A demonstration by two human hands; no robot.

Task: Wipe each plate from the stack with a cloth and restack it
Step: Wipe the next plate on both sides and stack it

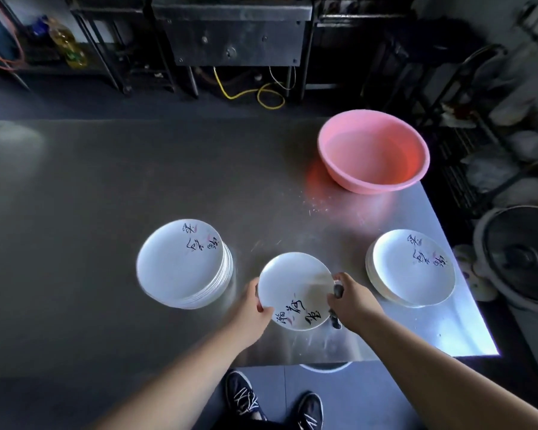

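Left hand (255, 302) pinches the plate (292, 287) rim, right hand (351, 297) clutches a dark cloth (336, 318) at the opposite rim, plate between them over the counter (106, 187); glazed, rigid, breakable, probably slick: hold by rim.

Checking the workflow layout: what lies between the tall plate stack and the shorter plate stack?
In the head view, one plate lies between the tall stack and the shorter stack, gripped by the left hand, the right hand at its edge.
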